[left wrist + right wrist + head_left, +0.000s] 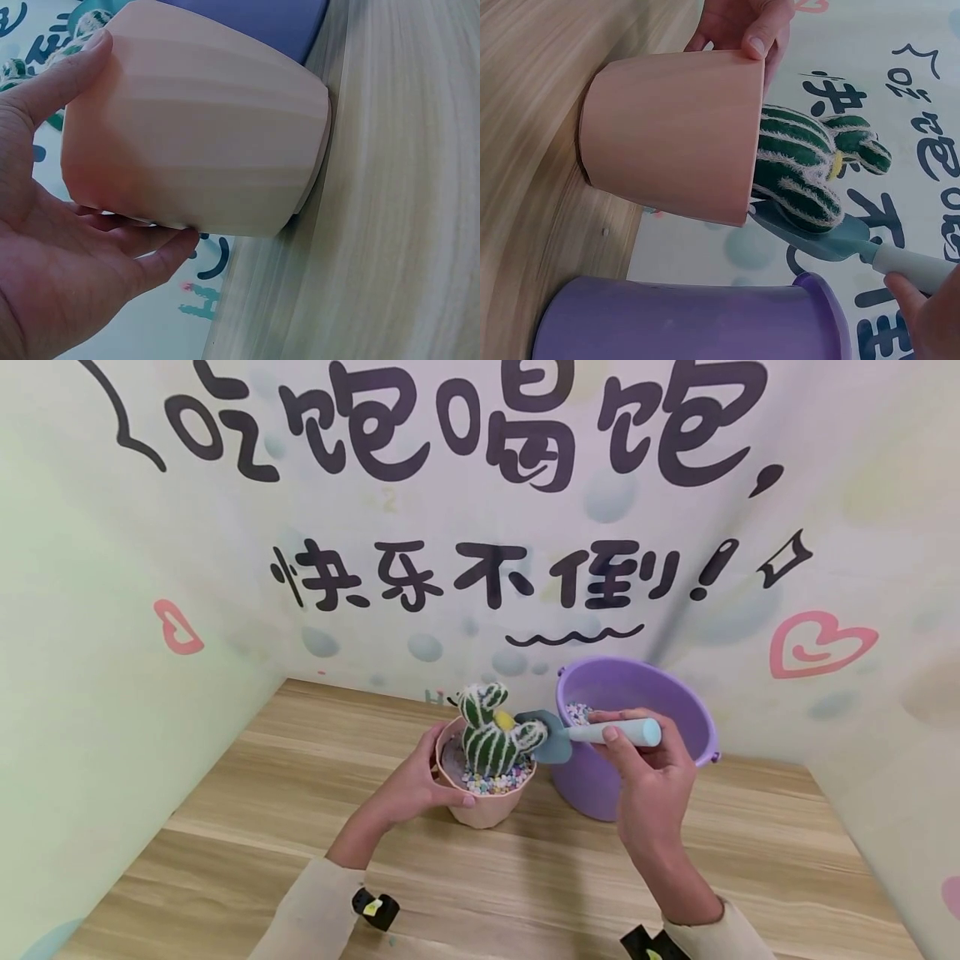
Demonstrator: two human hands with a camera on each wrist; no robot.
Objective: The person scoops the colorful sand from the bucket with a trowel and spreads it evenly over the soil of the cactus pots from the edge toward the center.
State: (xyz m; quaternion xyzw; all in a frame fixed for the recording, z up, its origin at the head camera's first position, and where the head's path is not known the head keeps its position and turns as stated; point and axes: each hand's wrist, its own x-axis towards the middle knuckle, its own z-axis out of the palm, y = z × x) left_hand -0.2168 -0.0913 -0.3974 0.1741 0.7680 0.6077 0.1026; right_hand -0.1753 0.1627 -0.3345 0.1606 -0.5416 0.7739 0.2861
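A pink flower pot (pixel 486 812) stands on the table, holding a knitted-looking green and white cactus (pixel 491 747) with a yellow tuft. Small pastel pebbles (pixel 497 781) cover part of the surface around its base. My left hand (pixel 412 785) grips the pot from the left, thumb on the near rim and fingers round the far side. In my right hand (pixel 652 777) is the pale handle of a blue trowel (pixel 553 739). The trowel's blade reaches the pot's right rim, just under the cactus's side arm (pixel 810 206).
A purple bucket (pixel 592 793) with pastel pebbles (pixel 577 713) inside stands right of the pot, beneath my right hand. Close behind rises a printed wall hanging (pixel 480 635). The wooden table (pixel 247 827) extends to both sides.
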